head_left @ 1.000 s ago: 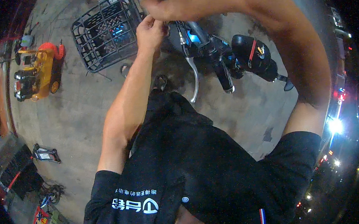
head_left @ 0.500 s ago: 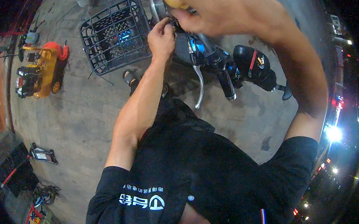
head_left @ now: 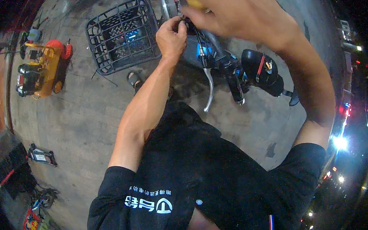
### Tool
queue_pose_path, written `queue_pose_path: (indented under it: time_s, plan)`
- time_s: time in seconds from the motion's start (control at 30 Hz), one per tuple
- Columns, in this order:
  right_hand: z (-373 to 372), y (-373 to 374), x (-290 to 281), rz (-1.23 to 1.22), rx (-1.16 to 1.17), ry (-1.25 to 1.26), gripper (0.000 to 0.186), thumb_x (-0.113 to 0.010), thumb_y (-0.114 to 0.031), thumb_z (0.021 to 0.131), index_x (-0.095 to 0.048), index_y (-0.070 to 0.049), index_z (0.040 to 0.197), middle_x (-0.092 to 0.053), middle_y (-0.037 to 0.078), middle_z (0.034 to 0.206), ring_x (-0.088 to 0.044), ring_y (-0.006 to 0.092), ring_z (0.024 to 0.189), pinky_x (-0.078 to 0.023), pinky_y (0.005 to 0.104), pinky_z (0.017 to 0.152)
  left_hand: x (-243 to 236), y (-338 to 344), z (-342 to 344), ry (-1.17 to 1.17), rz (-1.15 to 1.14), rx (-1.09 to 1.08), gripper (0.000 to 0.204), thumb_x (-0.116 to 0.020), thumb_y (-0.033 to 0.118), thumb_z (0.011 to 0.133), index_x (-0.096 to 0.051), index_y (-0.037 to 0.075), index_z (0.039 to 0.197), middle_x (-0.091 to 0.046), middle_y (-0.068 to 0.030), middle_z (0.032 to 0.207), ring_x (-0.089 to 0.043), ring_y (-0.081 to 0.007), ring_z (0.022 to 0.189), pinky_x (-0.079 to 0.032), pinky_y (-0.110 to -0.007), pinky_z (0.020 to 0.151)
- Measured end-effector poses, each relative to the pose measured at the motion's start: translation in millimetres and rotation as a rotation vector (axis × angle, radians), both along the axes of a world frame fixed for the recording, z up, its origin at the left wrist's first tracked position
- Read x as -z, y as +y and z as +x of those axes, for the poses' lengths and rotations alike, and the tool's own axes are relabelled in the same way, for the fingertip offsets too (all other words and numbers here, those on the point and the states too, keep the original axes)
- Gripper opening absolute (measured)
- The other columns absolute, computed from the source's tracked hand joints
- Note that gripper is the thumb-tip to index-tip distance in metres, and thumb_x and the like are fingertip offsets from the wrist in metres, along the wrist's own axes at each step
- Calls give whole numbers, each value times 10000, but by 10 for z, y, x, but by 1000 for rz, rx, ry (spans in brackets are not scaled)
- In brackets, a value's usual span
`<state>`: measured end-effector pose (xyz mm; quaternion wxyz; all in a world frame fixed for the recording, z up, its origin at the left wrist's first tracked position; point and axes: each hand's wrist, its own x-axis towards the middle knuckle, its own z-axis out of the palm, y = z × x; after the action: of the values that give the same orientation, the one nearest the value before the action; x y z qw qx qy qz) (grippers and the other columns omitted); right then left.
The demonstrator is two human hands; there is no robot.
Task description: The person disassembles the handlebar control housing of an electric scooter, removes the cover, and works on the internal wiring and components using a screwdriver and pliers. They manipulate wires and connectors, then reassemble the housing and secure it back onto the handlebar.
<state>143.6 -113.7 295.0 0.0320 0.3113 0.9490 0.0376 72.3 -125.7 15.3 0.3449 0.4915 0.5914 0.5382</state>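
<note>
At the front of a bike or scooter, both my hands meet beside a round silver headlight [head_left: 170, 8]. My left hand [head_left: 171, 39] pinches with thumb and fingertips close to the lamp's edge; what lies between them is too small to make out. Held from above, a tool with a yellow handle [head_left: 195, 4] sits in my right hand [head_left: 228, 13], its tip hidden behind the fingers. Black cables, a silver brake lever [head_left: 210, 90] and a black handlebar grip [head_left: 234, 86] extend toward me. Left of the lamp is a black front basket [head_left: 93, 49].
A black seat [head_left: 254, 60] carries a red-handled tool and small parts. A yellow air compressor [head_left: 46, 66] with a coiled red hose stands on the left floor. Lower down lies a small dark frame-like object [head_left: 42, 156]. Bright lights shine along the right rim.
The whole view has shifted slightly, with the bike a little farther right. Both hands stay at the headlight; my right hand has turned a little around the yellow handle.
</note>
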Motion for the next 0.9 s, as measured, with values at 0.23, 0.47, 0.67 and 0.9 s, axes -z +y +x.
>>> queue_pose_path:
  time_s: [0.23, 0.47, 0.67, 0.9]
  plan:
    - [9, -21, 142, 126, 102, 60, 169, -612, -189, 784, -517, -53, 814, -501, 90, 654, -545, 249, 587, -446, 372, 525, -48, 32, -34, 198, 136, -21, 126, -657, 156, 795, -698, 61, 868, -664, -118, 805, -645, -294, 733, -511, -371, 665]
    - [65, -3, 164, 167, 46, 73, 180, -598, -213, 802, -519, -53, 826, -493, 80, 640, -521, 250, 554, -434, 370, 506, -46, 75, -119, 299, 227, 49, 121, -666, 150, 785, -686, 65, 869, -658, -121, 833, -637, -315, 778, -510, -390, 691]
    - [68, 30, 83, 157, -46, 144, 170, -621, -176, 790, -508, -51, 815, -488, 76, 644, -516, 230, 543, -430, 358, 475, -48, 121, -228, 295, 259, 146, 159, -677, 157, 795, -693, 64, 923, -660, -129, 844, -640, -321, 787, -513, -394, 699]
    - [-21, -2, 74, 88, 7, 197, 165, -621, -161, 772, -510, -50, 824, -504, 92, 660, -562, 251, 582, -461, 359, 498, -104, 147, -274, 416, 276, 189, 167, -665, 185, 806, -685, 68, 924, -659, -131, 840, -641, -326, 782, -520, -398, 700]
